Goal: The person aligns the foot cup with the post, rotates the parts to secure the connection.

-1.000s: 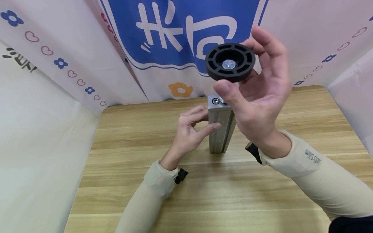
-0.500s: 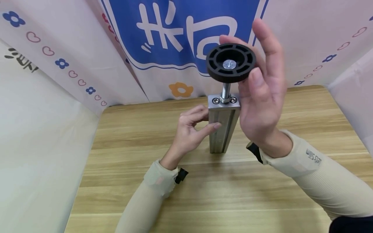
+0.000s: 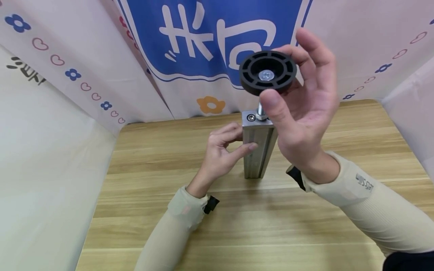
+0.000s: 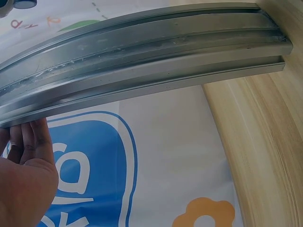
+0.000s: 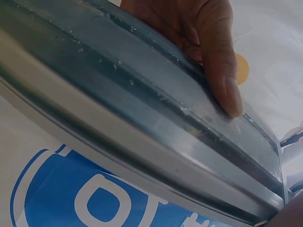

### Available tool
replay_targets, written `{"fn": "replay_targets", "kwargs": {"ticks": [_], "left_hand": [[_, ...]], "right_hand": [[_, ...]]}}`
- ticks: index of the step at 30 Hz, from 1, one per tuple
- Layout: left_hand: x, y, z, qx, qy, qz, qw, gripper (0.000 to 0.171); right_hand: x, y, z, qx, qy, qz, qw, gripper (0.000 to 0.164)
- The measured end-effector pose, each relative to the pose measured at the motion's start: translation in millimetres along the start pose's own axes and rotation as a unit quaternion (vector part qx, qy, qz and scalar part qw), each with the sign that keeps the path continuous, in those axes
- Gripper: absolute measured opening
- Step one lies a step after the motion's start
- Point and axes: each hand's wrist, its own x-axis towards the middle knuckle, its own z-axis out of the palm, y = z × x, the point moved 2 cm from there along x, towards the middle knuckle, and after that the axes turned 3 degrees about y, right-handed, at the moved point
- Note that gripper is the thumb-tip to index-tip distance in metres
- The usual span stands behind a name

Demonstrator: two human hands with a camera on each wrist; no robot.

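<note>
The right grip (image 3: 306,116) holds a black disc (image 3: 255,81) by its rim; the left grip (image 3: 222,152) pinches the metal profile (image 3: 259,158) below. The metal profile stands on end on the wood-grain tabletop (image 3: 254,226), long axis vertical, stem (image 3: 260,108) and black disc at its upper end. Behind hangs white cloth (image 3: 179,99), its blue panel (image 3: 149,45) bearing large white characters; small lettering (image 3: 364,181) marks the right sleeve (image 3: 369,214).

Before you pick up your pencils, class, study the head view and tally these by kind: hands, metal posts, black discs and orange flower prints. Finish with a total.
Hands: 2 (left hand, right hand)
Metal post: 1
Black disc: 1
Orange flower print: 1
Total: 5
</note>
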Motion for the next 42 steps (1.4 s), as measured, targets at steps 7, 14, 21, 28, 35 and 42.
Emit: {"fn": "replay_targets", "kwargs": {"ticks": [7, 14, 21, 28, 35, 42], "left_hand": [[0.8, -1.8, 0.5, 0.003, -0.004, 0.009, 0.9999, 0.06], [0.1, -0.4, 1.4, 0.004, -0.002, 0.0, 1.0, 0.029], [-0.4, 0.4, 0.9, 0.011, 0.004, -0.006, 0.9999, 0.029], [0.2, 1.1, 0.3, 0.011, 0.004, -0.007, 0.9999, 0.029], [0.3, 0.9, 0.7, 0.009, 0.003, -0.002, 1.0, 0.029], [0.1, 0.4, 0.4, 0.003, -0.001, 0.007, 1.0, 0.033]], "right_hand": [[2, -2, 2, -0.018, 0.008, -0.012, 1.0, 0.1], [1, 0, -1, -0.016, -0.013, 0.002, 1.0, 0.099], [0, 2, -7, -0.026, -0.083, 0.023, 0.996, 0.076], [-1, 3, -7, 0.0, -0.08, 0.024, 0.996, 0.066], [-1, 3, -7, -0.024, -0.052, -0.003, 0.998, 0.08], [0, 2, -1, -0.014, -0.014, -0.007, 1.0, 0.087]]}}
